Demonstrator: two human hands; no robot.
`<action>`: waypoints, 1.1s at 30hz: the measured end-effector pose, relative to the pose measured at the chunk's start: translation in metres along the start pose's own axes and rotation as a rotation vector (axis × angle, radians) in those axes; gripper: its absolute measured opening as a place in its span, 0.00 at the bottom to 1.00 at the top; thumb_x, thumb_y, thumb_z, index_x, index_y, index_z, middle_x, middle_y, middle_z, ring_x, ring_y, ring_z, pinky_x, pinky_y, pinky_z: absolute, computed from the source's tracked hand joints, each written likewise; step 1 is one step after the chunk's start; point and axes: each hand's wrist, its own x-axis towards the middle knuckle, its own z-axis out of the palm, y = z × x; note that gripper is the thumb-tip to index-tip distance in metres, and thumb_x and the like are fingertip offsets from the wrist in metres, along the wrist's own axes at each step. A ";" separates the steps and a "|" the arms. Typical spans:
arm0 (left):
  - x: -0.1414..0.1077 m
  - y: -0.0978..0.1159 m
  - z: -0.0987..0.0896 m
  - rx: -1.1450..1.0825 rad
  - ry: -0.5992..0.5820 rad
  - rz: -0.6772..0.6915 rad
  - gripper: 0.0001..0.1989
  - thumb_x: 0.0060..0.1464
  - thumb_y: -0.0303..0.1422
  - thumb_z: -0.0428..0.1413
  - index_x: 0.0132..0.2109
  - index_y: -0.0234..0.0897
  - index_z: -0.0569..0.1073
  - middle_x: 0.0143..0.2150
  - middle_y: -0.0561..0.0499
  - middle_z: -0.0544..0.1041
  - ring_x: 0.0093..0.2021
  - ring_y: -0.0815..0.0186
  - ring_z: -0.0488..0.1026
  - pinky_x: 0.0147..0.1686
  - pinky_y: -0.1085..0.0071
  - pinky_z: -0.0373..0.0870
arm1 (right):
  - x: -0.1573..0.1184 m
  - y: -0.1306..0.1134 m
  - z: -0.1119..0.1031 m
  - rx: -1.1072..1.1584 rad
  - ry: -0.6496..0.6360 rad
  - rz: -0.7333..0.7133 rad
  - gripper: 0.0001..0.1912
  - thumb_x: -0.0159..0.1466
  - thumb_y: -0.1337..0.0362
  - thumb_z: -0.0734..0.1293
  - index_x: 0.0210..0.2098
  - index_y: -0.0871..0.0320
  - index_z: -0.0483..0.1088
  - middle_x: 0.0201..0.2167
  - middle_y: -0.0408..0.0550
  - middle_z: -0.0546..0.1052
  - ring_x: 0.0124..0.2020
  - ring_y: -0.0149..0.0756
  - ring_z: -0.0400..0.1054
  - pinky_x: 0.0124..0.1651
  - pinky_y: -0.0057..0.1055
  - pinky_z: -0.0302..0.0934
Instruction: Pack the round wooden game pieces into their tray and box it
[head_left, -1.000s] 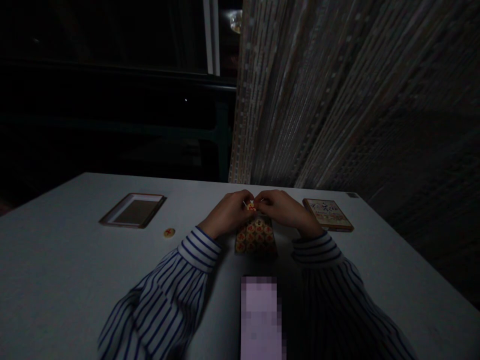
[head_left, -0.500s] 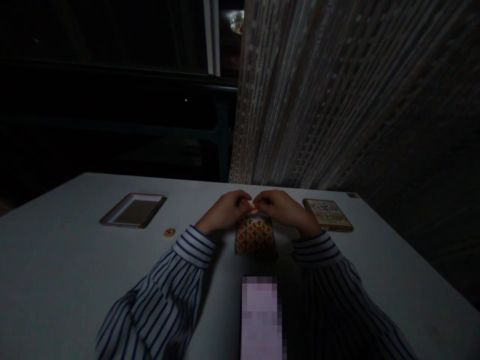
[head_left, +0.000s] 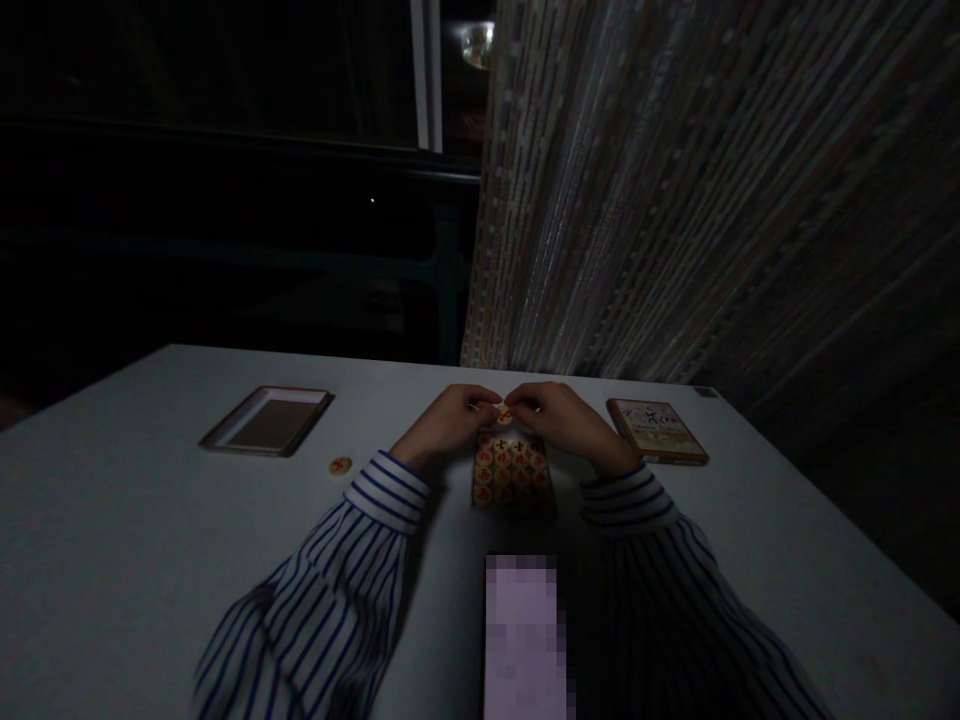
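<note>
Disc rows look mostly laid to me; left hand, right hand nearly closed, pinching single disc at rows' twelve o'clock; loose disc outside at nine.

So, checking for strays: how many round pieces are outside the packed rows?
2 visible: loose piece near the tray, held piece between left hand and right hand; hands may hide more.

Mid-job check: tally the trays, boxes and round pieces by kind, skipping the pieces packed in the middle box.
Shallow open tray: 1
Packed middle box: 1
Flat printed box: 1
Loose round piece on the table: 1
Held round piece, between left hand and right hand: 1
Total: 5
</note>
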 end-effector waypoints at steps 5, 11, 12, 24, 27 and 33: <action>0.002 -0.003 -0.001 -0.017 0.001 0.004 0.12 0.47 0.32 0.53 0.37 0.30 0.75 0.32 0.49 0.77 0.34 0.66 0.71 0.38 0.69 0.67 | -0.001 -0.001 0.001 -0.029 0.004 0.025 0.13 0.60 0.67 0.59 0.40 0.59 0.72 0.37 0.48 0.77 0.38 0.34 0.69 0.39 0.27 0.57; 0.000 -0.001 -0.002 -0.039 0.007 0.003 0.10 0.46 0.31 0.52 0.33 0.31 0.76 0.29 0.50 0.76 0.32 0.68 0.71 0.37 0.71 0.66 | 0.000 0.000 0.005 -0.042 0.027 -0.002 0.14 0.59 0.67 0.61 0.43 0.59 0.70 0.36 0.48 0.76 0.37 0.34 0.69 0.37 0.26 0.57; 0.000 -0.001 -0.002 -0.043 0.007 -0.005 0.10 0.46 0.31 0.52 0.33 0.31 0.76 0.29 0.50 0.76 0.32 0.68 0.71 0.36 0.71 0.66 | 0.000 0.000 0.005 -0.047 0.026 -0.001 0.14 0.58 0.67 0.61 0.43 0.59 0.70 0.36 0.48 0.76 0.37 0.34 0.68 0.37 0.26 0.57; 0.001 -0.002 0.000 -0.049 0.052 -0.065 0.10 0.46 0.31 0.53 0.33 0.30 0.75 0.27 0.50 0.76 0.29 0.68 0.71 0.31 0.73 0.67 | 0.000 -0.002 0.007 -0.091 -0.011 -0.006 0.14 0.59 0.63 0.62 0.43 0.58 0.70 0.39 0.49 0.76 0.39 0.36 0.68 0.39 0.27 0.57; 0.001 -0.004 0.000 -0.043 0.047 -0.063 0.10 0.46 0.31 0.53 0.33 0.30 0.75 0.27 0.50 0.75 0.28 0.69 0.71 0.30 0.73 0.67 | 0.000 -0.004 0.008 -0.115 -0.012 -0.006 0.14 0.59 0.63 0.62 0.44 0.58 0.70 0.39 0.50 0.76 0.40 0.36 0.68 0.40 0.27 0.56; 0.002 -0.005 0.000 0.000 0.041 -0.067 0.10 0.46 0.31 0.52 0.33 0.29 0.75 0.26 0.50 0.75 0.27 0.69 0.70 0.29 0.74 0.66 | 0.000 -0.004 0.010 -0.143 -0.025 -0.030 0.14 0.59 0.63 0.62 0.44 0.59 0.70 0.39 0.50 0.76 0.41 0.37 0.68 0.41 0.28 0.56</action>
